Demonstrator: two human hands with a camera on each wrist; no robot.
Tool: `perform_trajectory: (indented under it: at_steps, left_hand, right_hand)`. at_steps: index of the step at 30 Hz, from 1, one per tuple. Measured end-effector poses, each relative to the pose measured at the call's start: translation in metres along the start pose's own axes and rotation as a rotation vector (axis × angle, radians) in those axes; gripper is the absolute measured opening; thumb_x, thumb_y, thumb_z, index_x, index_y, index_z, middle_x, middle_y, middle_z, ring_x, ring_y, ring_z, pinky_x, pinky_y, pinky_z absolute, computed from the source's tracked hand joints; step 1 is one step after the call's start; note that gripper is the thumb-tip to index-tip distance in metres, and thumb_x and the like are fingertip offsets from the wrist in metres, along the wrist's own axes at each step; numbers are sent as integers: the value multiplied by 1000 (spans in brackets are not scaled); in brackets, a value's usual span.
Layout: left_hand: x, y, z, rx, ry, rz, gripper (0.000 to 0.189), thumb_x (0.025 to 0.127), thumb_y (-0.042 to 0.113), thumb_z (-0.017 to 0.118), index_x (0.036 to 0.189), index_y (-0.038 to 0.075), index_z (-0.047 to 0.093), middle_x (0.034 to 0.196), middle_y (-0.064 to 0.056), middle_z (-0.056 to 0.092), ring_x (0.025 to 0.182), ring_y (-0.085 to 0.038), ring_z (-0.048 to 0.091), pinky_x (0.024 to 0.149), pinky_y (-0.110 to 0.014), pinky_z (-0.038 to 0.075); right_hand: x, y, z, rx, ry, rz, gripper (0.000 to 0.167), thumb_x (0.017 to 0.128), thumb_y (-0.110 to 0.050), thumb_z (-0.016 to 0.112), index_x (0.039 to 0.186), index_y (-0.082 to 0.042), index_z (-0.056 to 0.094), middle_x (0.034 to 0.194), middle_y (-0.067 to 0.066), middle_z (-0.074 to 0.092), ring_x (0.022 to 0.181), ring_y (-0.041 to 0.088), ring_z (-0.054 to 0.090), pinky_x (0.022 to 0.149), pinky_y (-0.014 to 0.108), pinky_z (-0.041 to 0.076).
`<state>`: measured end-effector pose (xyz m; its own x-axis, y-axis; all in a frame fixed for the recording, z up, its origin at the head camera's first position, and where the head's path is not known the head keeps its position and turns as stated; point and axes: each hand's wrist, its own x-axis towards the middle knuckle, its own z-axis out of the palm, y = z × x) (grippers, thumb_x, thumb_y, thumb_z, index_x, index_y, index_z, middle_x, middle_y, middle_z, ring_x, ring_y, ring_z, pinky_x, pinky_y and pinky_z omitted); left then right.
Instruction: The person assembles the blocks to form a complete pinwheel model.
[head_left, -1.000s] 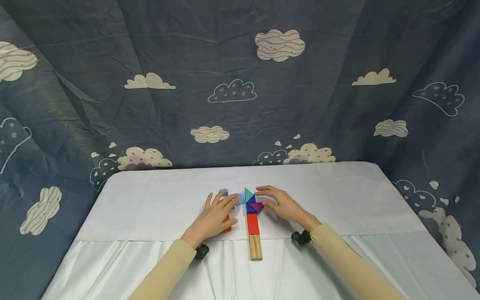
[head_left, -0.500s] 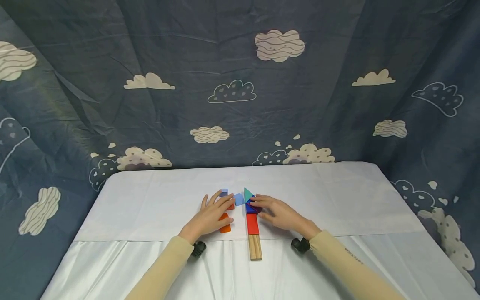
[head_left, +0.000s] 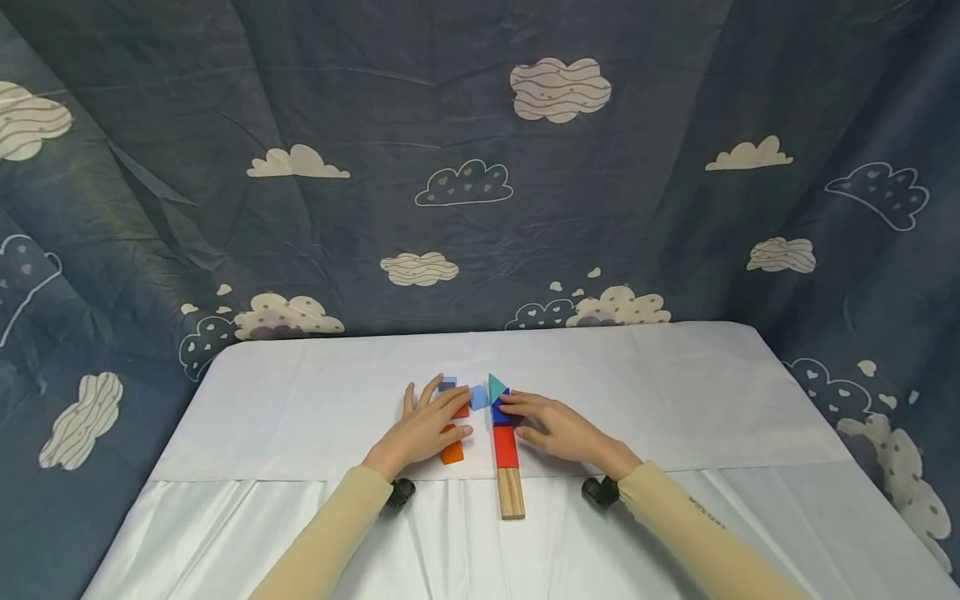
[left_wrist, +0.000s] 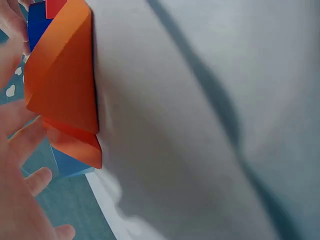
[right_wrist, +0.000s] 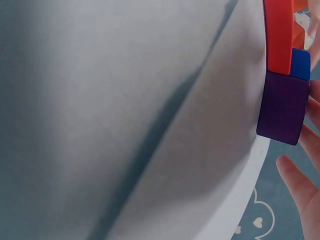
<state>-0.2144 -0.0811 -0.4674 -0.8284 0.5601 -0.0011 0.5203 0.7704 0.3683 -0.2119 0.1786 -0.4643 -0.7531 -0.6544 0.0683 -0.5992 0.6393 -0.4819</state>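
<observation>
My left hand (head_left: 420, 427) lies with fingers spread over an orange block (head_left: 452, 451) and a red-orange block (head_left: 461, 410). In the left wrist view its fingertips come close to the orange triangular block (left_wrist: 65, 70); contact is unclear. My right hand (head_left: 558, 423) reaches in from the right, fingers outstretched over the dark blue blocks (head_left: 499, 413) in a row. In the right wrist view its fingertips touch or nearly touch a purple block (right_wrist: 284, 107), which the hand hides in the head view. A teal triangle (head_left: 496, 389) tops the row.
Below the blue blocks, the row continues with a red block (head_left: 506, 447) and a wooden block (head_left: 512, 493). Light blue blocks (head_left: 478, 398) lie between the hands and beyond the left fingers. A white cloth (head_left: 645, 383) covers the table before a dark cloud-patterned curtain (head_left: 465, 100).
My right hand has moved left and slightly down, covering the purple block. My left hand has drawn slightly left, showing more of the orange and red-orange blocks.
</observation>
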Motion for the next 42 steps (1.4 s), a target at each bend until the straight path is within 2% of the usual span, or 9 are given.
perform_trajectory:
  at_steps: [6, 12, 16, 21, 28, 37, 42]
  left_hand:
    - [16, -1, -5, 59, 45, 62, 48, 100, 33, 50, 143, 12, 46, 144, -6, 45, 141, -32, 19, 108, -64, 9]
    - [33, -9, -12, 48, 34, 154, 38, 98, 17, 55, 136, 10, 55, 139, -5, 51, 137, -29, 31, 109, -57, 19]
    - [42, -15, -14, 33, 25, 190, 34, 96, 9, 58, 130, 10, 61, 133, -4, 56, 133, -26, 39, 110, -48, 27]
    - [52, -19, -14, -17, 0, 173, 32, 94, 7, 60, 125, 13, 65, 127, -1, 61, 128, -22, 46, 108, -39, 32]
    - [58, -18, -12, -38, -25, 131, 29, 93, 8, 62, 120, 14, 68, 123, -2, 63, 123, -22, 51, 106, -40, 35]
    - [62, -19, -7, -73, 9, 167, 21, 92, 5, 63, 111, 12, 69, 115, 0, 66, 115, -20, 55, 104, -39, 38]
    - [63, -18, -6, -87, 6, 164, 21, 92, 2, 61, 109, 13, 69, 114, 0, 65, 114, -20, 55, 104, -39, 37]
  right_hand:
    - [0, 0, 0, 25, 8, -7, 41, 95, -14, 59, 134, -5, 55, 145, 9, 44, 134, 28, 38, 107, 47, 32]
    - [0, 0, 0, 43, 27, -30, 40, 94, -11, 59, 133, -3, 56, 143, 11, 46, 132, 31, 41, 106, 49, 33]
    - [0, 0, 1, 54, 18, -11, 40, 95, -12, 58, 134, -4, 56, 144, 10, 45, 132, 30, 40, 106, 48, 32]
    - [-1, 0, 2, 66, 15, 3, 40, 95, -13, 59, 134, -5, 56, 144, 8, 45, 133, 28, 40, 107, 46, 32]
    - [-1, 1, 2, 73, 14, 17, 40, 95, -13, 59, 134, -6, 56, 144, 7, 45, 133, 28, 39, 107, 47, 32]
    - [-2, 1, 1, 74, 21, 19, 40, 95, -13, 58, 134, -6, 56, 144, 7, 46, 132, 28, 41, 106, 47, 33]
    - [-2, 1, 1, 75, 17, 35, 40, 95, -13, 59, 134, -7, 56, 144, 6, 45, 132, 28, 41, 106, 47, 33]
